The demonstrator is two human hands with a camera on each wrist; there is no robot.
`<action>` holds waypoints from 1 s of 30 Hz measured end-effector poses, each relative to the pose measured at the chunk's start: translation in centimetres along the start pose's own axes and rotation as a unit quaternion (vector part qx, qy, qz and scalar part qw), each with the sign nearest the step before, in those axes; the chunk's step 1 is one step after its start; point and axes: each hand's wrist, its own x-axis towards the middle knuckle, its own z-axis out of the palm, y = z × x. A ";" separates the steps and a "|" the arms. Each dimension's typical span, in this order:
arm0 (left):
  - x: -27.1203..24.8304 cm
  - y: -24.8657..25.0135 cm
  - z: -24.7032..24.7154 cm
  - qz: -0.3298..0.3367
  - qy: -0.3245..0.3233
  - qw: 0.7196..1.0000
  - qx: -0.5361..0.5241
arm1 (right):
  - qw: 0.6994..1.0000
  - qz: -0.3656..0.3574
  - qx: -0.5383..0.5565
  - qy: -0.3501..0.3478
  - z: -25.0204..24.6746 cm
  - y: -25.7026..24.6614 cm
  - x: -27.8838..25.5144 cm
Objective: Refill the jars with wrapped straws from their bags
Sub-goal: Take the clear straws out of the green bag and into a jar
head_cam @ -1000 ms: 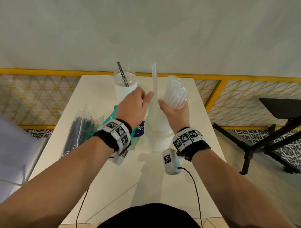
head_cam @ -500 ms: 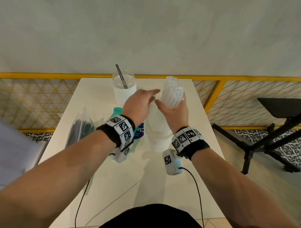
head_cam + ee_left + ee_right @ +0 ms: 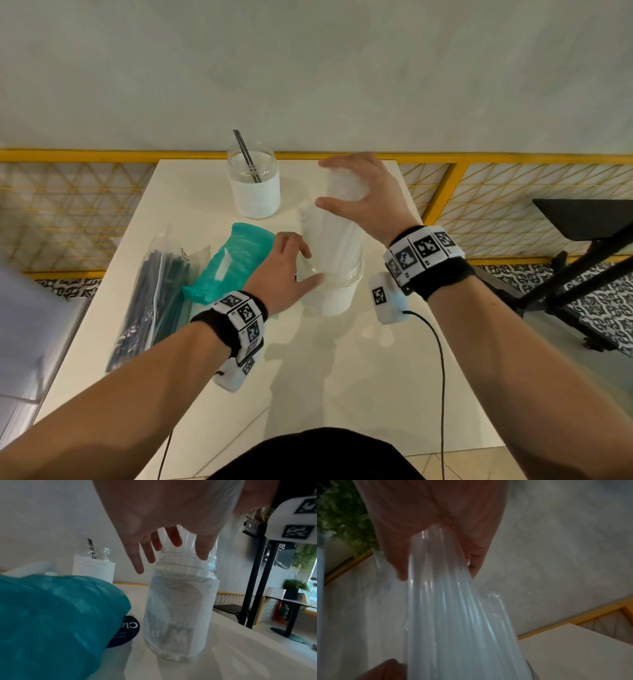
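Near the table's (image 3: 191, 192) middle, standing upright: a paper-lined jar (image 3: 337, 291) packed with a bundle of clear wrapped straws (image 3: 334, 233) rising well above its rim. Right hand (image 3: 370, 192) cupped over the bundle's top, fingers and thumb curled round the upper ends. Left hand (image 3: 284, 270) at the jar's neck, fingers spread and loosely bent, tips touching the rim and straws, nothing pinched. Just left of the jar, a teal bag (image 3: 236, 260); further left, a clear bag of dark straws (image 3: 154, 294). Behind, a second jar (image 3: 255, 192) holding one dark straw (image 3: 246, 154).
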 end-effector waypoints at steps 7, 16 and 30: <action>0.7 0.0 -0.5 0.004 0.005 0.999 0.049 | 0.982 -0.011 -0.039 0.185 2.7 -0.8 -0.1; 1.2 -0.1 -0.7 -0.004 0.007 0.997 0.074 | 0.961 0.028 -0.248 0.119 6.9 2.2 -5.3; 1.2 0.2 -0.6 -0.052 -0.013 0.998 0.019 | 0.971 -0.039 -0.228 0.067 2.7 3.6 -7.0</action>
